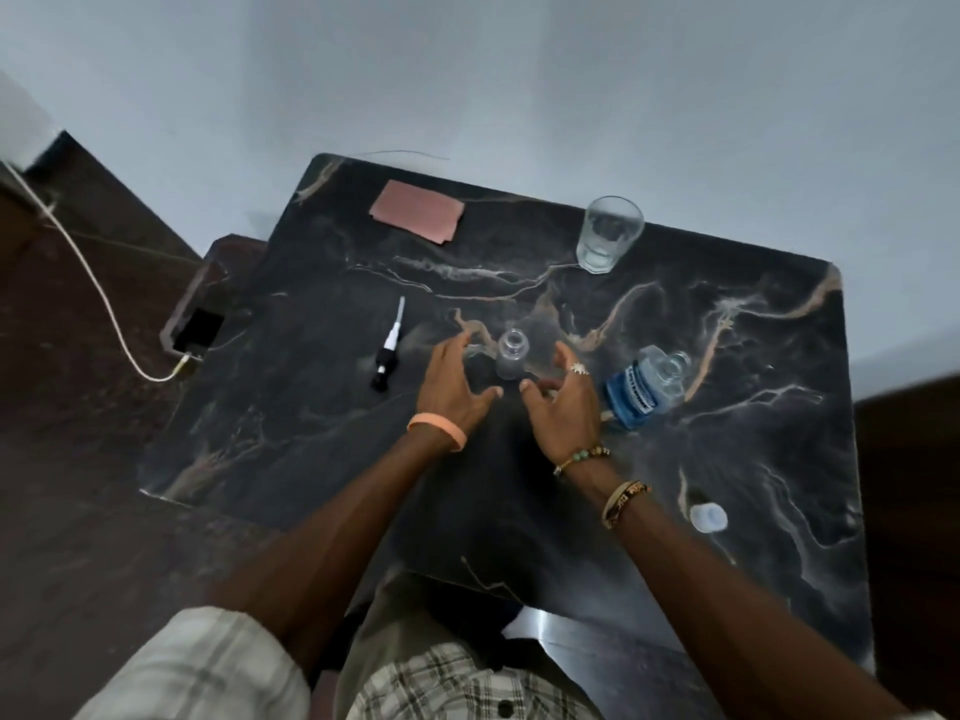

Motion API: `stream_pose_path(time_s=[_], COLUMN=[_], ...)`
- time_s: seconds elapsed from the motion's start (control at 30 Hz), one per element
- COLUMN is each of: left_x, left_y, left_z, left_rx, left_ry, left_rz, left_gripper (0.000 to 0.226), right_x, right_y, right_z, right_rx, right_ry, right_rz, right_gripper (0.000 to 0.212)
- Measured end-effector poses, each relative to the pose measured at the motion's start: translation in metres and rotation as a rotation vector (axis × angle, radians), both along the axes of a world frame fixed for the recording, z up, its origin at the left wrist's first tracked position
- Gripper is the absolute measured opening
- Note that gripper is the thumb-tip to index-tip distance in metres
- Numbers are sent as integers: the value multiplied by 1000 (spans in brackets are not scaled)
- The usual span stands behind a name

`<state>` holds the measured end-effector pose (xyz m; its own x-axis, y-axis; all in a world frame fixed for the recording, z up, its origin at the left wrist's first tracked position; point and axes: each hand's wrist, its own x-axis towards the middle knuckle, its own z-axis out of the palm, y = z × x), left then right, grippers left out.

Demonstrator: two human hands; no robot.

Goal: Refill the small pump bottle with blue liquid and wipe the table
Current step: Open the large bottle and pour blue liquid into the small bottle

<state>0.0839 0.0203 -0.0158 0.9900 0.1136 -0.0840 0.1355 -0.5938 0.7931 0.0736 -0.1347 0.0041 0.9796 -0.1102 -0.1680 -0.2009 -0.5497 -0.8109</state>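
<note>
A small clear pump bottle (511,358) stands uncapped in the middle of the dark marble table (311,433). My left hand (457,387) and my right hand (563,402) hover on either side of it, fingers spread and relaxed, apart from the bottle. The pump head with its white tube (388,350) lies on the table to the left. A bottle of blue liquid (647,384) stands uncapped just right of my right hand. Its pale cap (708,518) lies near the right front. A pink cloth (417,210) lies flat at the back left.
A clear drinking glass (608,233) stands at the back right. Left of the table, a phone (197,330) sits on a lower ledge with a white cable (98,283) plugged in. A grey wall runs behind the table.
</note>
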Motion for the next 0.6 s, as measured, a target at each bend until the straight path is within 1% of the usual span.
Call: stream_pose_path(time_s=[0.07, 0.13, 0.23, 0.3, 0.43, 0.53, 0.6], left_x=[10, 18, 26, 27, 32, 39, 45], left_y=[-1, -5, -10, -11, -12, -13, -16], left_z=[-3, -5, -5, -4, 0, 7, 14], left_rx=[24, 39, -27, -69, -67, -11, 8], left_ry=[71, 81, 54, 38, -11, -66, -100], left_rz=[-60, -93, -106, -98, -99, -141, -147], left_gripper=[84, 78, 57, 49, 49, 40, 38], right_x=[11, 17, 22, 21, 21, 25, 29], right_y=[6, 10, 17, 19, 20, 18, 16], right_z=[-2, -3, -2, -1, 4, 12, 20], right_rx=[-15, -22, 67, 108, 102, 121, 128], right_ry=[29, 61, 108, 109, 83, 43, 18], right_rz=[5, 34, 53, 29, 9, -5, -16], right_gripper=[69, 63, 54, 49, 42, 39, 39])
